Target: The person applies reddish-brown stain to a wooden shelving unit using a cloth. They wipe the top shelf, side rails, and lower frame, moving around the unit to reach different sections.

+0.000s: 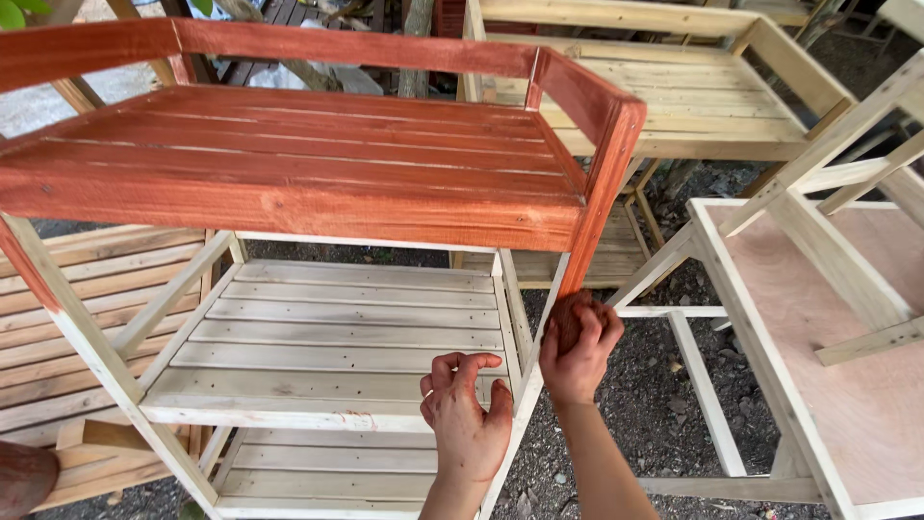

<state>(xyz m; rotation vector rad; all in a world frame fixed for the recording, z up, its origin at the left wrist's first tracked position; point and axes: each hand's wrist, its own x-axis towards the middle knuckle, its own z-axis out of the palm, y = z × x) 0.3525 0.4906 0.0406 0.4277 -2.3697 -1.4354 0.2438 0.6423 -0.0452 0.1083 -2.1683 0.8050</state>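
A slatted wooden rack stands in front of me. Its top shelf (pixel 289 164) is stained red-brown, and the middle shelf (pixel 327 337) below is bare pale wood. My right hand (pixel 577 347) is closed on a dark stain-soaked pad (pixel 568 318) pressed against the front right leg (pixel 602 202), just where the red stain ends. My left hand (pixel 467 414), smeared with stain, holds nothing; its fingers curl loosely by the middle shelf's front right corner.
An unstained slatted bench (pixel 693 96) stands behind the rack. To the right is a bare frame with a plywood panel (pixel 847 366). More pale slats (pixel 67 318) lie at the left. The ground is dark gravel (pixel 664 404).
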